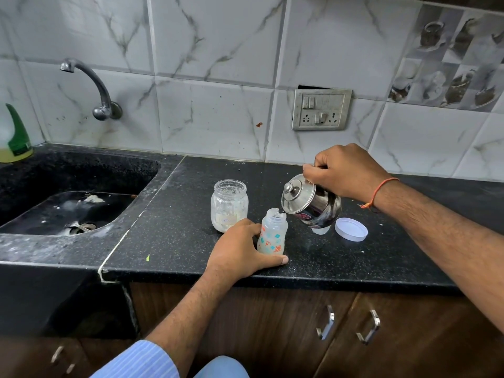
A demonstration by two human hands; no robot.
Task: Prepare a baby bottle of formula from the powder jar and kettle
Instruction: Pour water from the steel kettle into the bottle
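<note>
Bottle [272,233] stands upright and uncapped on the black bench [191,241], near the front edge, just in front of the powder jar [229,204]. From the head view, the left hand [240,248] is curled around the bottle's lower half from the left, thumb lying along the bench in front of it and fingers behind. The right hand [343,170] is clenched on the handle of a small steel kettle [311,204], which is tipped to the left so that its spout sits at the bottle's open mouth; a thin stream seems to pass between them, though it is too fine to be sure. The kettle's lid is on. The jar is open, with a little white powder at its bottom. A white lid [351,229] lies flat on the bench just right of the kettle. A sink [81,192] is sunk into the bench at the left, under a wall tap [90,85].
</note>
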